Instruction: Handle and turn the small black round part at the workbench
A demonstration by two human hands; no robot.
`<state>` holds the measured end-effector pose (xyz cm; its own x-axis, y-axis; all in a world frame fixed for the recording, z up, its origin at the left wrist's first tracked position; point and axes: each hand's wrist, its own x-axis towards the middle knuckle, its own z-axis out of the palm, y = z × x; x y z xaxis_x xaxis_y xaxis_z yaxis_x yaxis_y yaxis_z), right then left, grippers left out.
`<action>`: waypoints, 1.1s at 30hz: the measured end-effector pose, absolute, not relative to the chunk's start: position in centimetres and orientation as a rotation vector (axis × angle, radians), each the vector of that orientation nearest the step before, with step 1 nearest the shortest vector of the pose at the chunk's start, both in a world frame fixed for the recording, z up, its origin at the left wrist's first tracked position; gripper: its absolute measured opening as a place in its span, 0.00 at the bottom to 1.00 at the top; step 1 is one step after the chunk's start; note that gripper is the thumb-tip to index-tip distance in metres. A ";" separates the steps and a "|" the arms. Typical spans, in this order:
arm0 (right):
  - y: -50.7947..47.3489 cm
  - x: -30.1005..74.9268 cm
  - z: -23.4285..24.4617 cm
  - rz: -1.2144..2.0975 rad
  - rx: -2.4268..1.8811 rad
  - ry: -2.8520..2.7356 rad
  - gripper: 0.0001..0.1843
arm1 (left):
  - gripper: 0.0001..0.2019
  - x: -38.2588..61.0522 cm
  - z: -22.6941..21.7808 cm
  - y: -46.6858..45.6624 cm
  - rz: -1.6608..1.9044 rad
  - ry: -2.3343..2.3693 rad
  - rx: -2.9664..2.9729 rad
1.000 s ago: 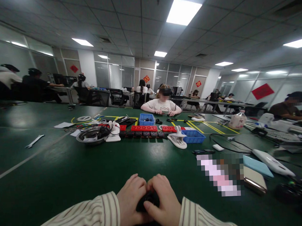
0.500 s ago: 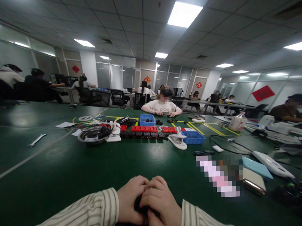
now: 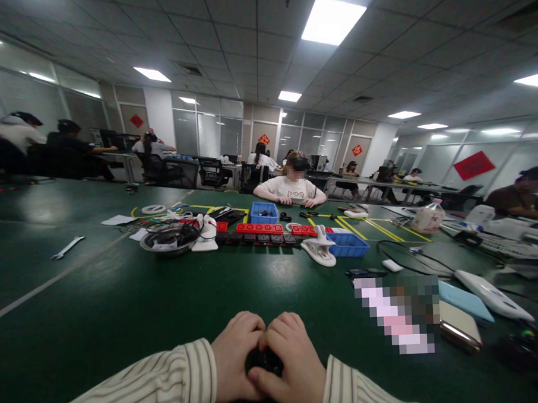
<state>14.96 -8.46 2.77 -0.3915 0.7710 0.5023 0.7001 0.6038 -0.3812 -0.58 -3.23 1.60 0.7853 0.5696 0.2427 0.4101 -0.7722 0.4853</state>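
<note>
My left hand (image 3: 235,358) and my right hand (image 3: 290,361) rest together on the green table (image 3: 99,310) near its front edge. Both are curled around a small black object (image 3: 264,361) held between them; only a dark patch of it shows, so I cannot name it. Striped sleeves cover both wrists.
Further back lie a metal bowl of cables (image 3: 167,238), red power strips (image 3: 259,228), two blue bins (image 3: 350,243), a white clamp (image 3: 318,251) and a wrench (image 3: 68,247). Phones and a white device (image 3: 491,295) lie right. A seated person (image 3: 290,186) faces me; others work around.
My right fingers closed over the black object half a second ago, then drew back a little, so the dark patch shows again. The view shifted slightly right.
</note>
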 end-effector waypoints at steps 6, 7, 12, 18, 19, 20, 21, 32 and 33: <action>-8.9 15.3 3.4 0.257 -0.842 -2.298 0.07 | 0.18 -1.0 1.6 -1.9 0.437 0.542 2.581; -8.9 15.3 3.6 0.278 -0.813 -2.308 0.08 | 0.17 -1.0 1.6 -1.7 0.428 0.517 2.588; -9.2 15.4 3.7 0.331 -0.751 -2.201 0.20 | 0.27 -1.1 1.9 -1.7 0.446 0.522 2.580; -9.2 15.3 3.0 0.328 -1.187 -1.991 0.19 | 0.35 -1.1 2.0 -2.5 0.522 0.655 2.591; -9.2 15.2 3.0 0.307 -1.276 -1.996 0.20 | 0.34 -1.1 2.0 -2.6 0.522 0.670 2.598; -9.1 15.0 2.9 0.278 -1.359 -2.010 0.20 | 0.32 -1.0 1.9 -2.7 0.519 0.677 2.605; -9.1 14.9 2.9 0.247 -1.424 -2.030 0.19 | 0.30 -0.9 1.8 -2.8 0.513 0.679 2.609; -9.0 15.4 2.9 0.247 -1.096 -2.214 0.11 | 0.17 -1.2 2.0 -1.6 0.406 0.536 2.603; -8.9 15.4 3.0 0.245 -1.024 -2.227 0.12 | 0.16 -1.3 1.9 -1.4 0.396 0.518 2.608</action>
<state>15.38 -8.93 2.97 -0.4710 0.7309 0.4938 0.6063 0.6749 -0.4206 -1.28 -1.43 1.93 0.8883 0.4194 0.1870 0.2902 -0.8284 0.4790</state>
